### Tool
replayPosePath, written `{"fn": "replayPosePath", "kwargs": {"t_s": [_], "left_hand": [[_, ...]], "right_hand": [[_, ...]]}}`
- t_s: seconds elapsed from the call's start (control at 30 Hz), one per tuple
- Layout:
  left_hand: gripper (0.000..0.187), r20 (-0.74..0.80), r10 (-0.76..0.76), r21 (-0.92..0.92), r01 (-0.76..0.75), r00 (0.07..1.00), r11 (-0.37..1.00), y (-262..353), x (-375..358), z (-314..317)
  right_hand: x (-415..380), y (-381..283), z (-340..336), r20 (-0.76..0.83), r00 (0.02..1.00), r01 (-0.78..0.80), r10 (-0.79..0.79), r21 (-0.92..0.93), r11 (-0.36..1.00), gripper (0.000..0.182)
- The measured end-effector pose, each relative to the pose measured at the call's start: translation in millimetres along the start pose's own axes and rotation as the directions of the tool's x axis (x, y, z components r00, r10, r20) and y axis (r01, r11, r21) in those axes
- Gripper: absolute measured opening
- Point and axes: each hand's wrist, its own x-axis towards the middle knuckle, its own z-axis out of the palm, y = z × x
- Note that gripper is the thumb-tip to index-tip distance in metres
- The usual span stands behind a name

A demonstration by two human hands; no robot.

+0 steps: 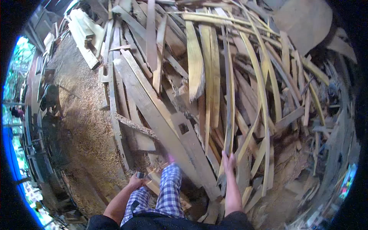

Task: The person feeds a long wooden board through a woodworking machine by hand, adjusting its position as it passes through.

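Note:
My left hand (136,181) is closed around a small dark grey, boxy object (140,175) beside my left thigh; its kind is too small to make out. Stretched out over the wood pile, my right hand (229,162) has its fingers wrapped round the near end of a long, narrow wooden strip (229,115). That strip runs away from me over other pieces. Left of the right hand lies a thick plank (193,149) with a square hole cut near its far end. Curved pale strips (264,103) lie just to the right.
Boards and offcuts (149,107) lie heaped ahead of me, crossing one another. Sawdust and shavings (80,115) cover the ground at left. A stack of pale beams (82,30) lies at the far left, and a large flat panel (303,23) at the far right.

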Motion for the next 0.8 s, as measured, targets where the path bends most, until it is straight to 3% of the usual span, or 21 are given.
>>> {"fn": "replayPosePath", "kwargs": {"t_s": [0.03,0.07,0.17,0.2,0.23,0.3,0.37,0.4,0.43,0.47,0.5,0.53,0.6,0.63,0.67,0.7,0.77,0.8], "left_hand": [[0.040,0.013,0.056,-0.069,-0.055,0.998,0.996,7,10,11],[0.038,0.023,0.108,-0.137,-0.104,0.994,0.985,11,18,23],[0.037,0.035,0.195,-0.256,-0.180,0.980,0.950,9,-7,-16],[0.038,0.015,0.189,-0.200,-0.182,0.982,0.963,14,-27,-30],[0.038,-0.005,0.194,-0.231,-0.189,0.981,0.954,21,-34,-36],[0.045,-0.010,0.258,-0.112,-0.257,0.966,0.960,24,-49,-49],[0.054,-0.017,0.266,-0.105,-0.266,0.964,0.958,8,-59,-58],[0.059,-0.022,0.250,-0.127,-0.251,0.968,0.960,-5,-60,-61],[0.063,-0.023,0.199,-0.141,-0.201,0.980,0.970,-24,-63,-65],[0.055,-0.119,0.193,-0.217,-0.215,0.974,0.952,-26,-90,-78],[0.048,-0.209,0.196,-0.277,-0.250,0.958,0.928,-30,-117,-89],[0.048,-0.250,0.162,-0.318,-0.239,0.955,0.917,-53,-126,-91],[0.042,-0.474,0.157,-0.214,-0.286,0.866,0.934,-100,-143,-93],[0.042,-0.485,0.139,-0.242,-0.285,0.863,0.927,-121,-152,-94],[0.051,-0.402,0.066,-0.374,-0.230,0.913,0.898,-139,-147,-85],[0.060,-0.335,-0.003,-0.480,-0.168,0.942,0.861,-161,-148,-79],[0.054,-0.220,-0.146,-0.619,-0.023,0.965,0.785,-204,-171,-86],[0.053,-0.257,-0.148,-0.652,-0.059,0.955,0.756,-251,-140,-60]], "right_hand": [[-3,22,-4,-0.025,0.987,0.161,-0.159,0.170,0.972,0.028],[-12,32,-18,-0.013,0.987,0.163,-0.162,0.050,0.985,0.022],[-129,-83,-92,0.144,0.981,-0.173,0.129,0.365,0.915,0.020],[-144,-62,-103,0.230,0.972,-0.103,0.044,0.250,0.963,0.019],[-152,-63,-117,0.370,0.927,-0.056,-0.066,0.310,0.949,0.019],[-162,-85,-124,0.476,0.878,-0.075,-0.050,0.239,0.968,0.022],[-175,-111,-107,0.515,0.856,-0.184,0.050,0.213,0.960,0.019],[-191,-142,-96,0.471,0.859,-0.330,0.202,0.206,0.921,0.026],[-201,-152,-81,0.556,0.816,-0.295,0.158,0.164,0.941,0.026],[-207,-151,-69,0.371,0.926,-0.014,-0.071,0.221,0.975,0.031],[-210,-145,-62,0.143,0.938,0.274,-0.314,0.248,0.929,0.037],[-200,-130,-62,0.230,0.916,0.315,-0.330,0.098,0.944,0.048],[-204,-119,-61,0.292,0.886,0.360,-0.361,0.057,0.931,0.049],[-208,-130,-66,0.307,0.877,0.388,-0.369,0.001,0.922,0.049],[-204,-146,-78,0.367,0.895,0.356,-0.252,-0.249,0.901,0.051],[-199,-147,-78,0.379,0.882,0.392,-0.281,-0.256,0.884,0.051],[-198,-150,-71,0.511,0.766,0.539,-0.390,-0.178,0.823,0.044],[-197,-156,-65,0.573,0.698,0.628,-0.429,-0.203,0.752,0.037]]}}
